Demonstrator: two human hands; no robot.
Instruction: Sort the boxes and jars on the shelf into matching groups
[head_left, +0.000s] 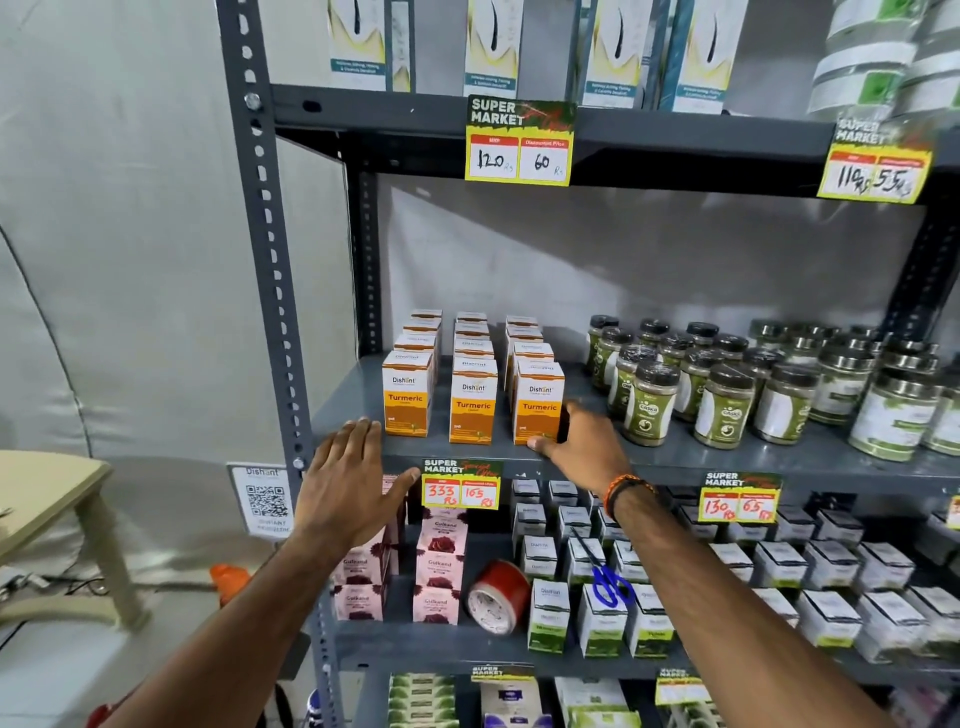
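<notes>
Orange-and-white Turmeric boxes (473, 399) stand in three rows on the left of the middle shelf (779, 457). To their right stand green-labelled powder jars with black lids (649, 402), then wider jars with metal lids (891, 415). My left hand (348, 483) hovers flat, fingers apart, at the shelf's front edge, just left of the front left box. My right hand (584, 441) rests against the right side of the front right Turmeric box (538, 402), thumb at its lower front corner and fingers behind it.
The shelf below holds pink Gulkand boxes (439, 571), a red tape roll (498, 595), blue-handled scissors (610, 584) and several white-and-green boxes (779, 577). Yellow price tags (461, 486) hang on the shelf edges. Tall boxes (493, 47) fill the top shelf. A beige table (47, 499) stands at the left.
</notes>
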